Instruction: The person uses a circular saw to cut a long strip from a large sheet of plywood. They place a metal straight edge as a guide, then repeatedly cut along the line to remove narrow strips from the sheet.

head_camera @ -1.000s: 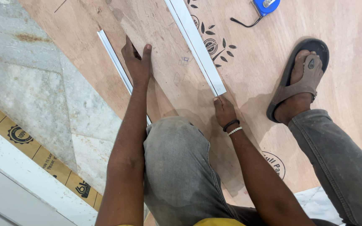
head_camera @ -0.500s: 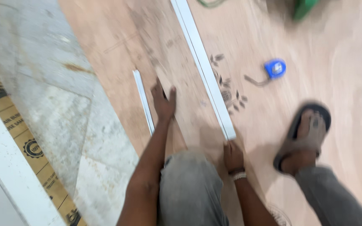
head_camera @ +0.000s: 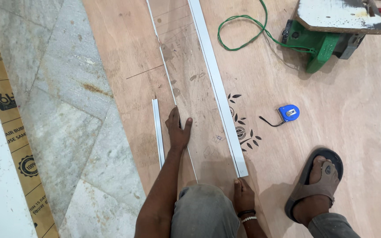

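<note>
View is tilting up since earlier, revealing green saw (head_camera: 318, 42); left hand (head_camera: 178, 128) pressing flat, released, on thin strip (head_camera: 168, 81); right hand (head_camera: 243, 194) gripping wide white strip (head_camera: 217, 83) end on plywood floor (head_camera: 331, 132).

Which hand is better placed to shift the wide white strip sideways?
Right, probably. The right hand already sits at the near end of the wide white strip. The left hand is flat on the plywood sheet by the thin strip.
</note>
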